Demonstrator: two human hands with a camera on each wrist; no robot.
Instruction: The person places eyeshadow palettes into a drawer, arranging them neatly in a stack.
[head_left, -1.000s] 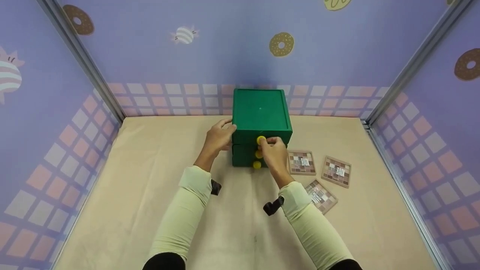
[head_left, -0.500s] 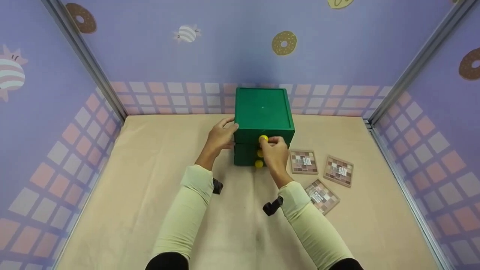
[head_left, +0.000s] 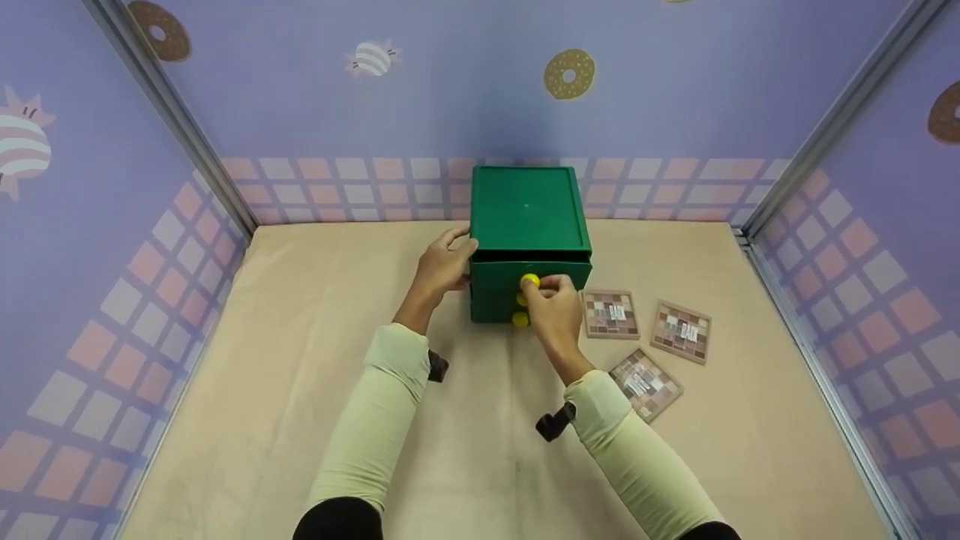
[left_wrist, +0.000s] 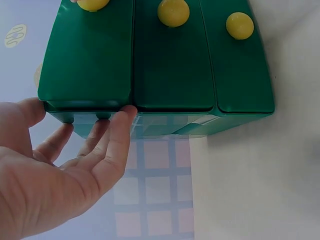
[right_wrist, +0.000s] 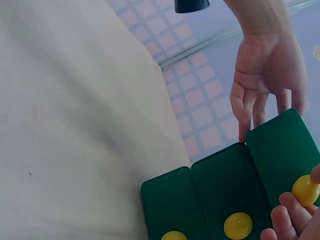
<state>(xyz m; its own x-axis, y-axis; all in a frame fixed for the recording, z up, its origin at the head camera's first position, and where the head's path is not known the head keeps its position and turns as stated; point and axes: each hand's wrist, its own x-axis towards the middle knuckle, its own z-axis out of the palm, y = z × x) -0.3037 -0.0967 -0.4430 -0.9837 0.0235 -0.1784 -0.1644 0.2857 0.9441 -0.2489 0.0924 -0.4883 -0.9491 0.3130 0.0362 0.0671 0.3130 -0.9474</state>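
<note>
A green box of three stacked drawers stands against the back wall, each drawer bearing a round yellow knob. The top drawer is pulled out a little, leaving a dark gap under the box's top panel. With thumb and fingers, my right hand pinches the top drawer's yellow knob. My left hand rests against the box's left side. In the left wrist view its fingers lie fairly straight along that side, the thumb near the upper corner. The drawer's inside is hidden.
Right of the box, three square checkered tiles with white labels lie on the beige cloth: one tile close to the box, another tile farther right, a third tile nearer, by the right sleeve. Patterned walls enclose the table.
The top drawer has come out slightly towards me, opening a gap below the top panel. My right hand has moved with its knob; my left hand stays at the box's side.
</note>
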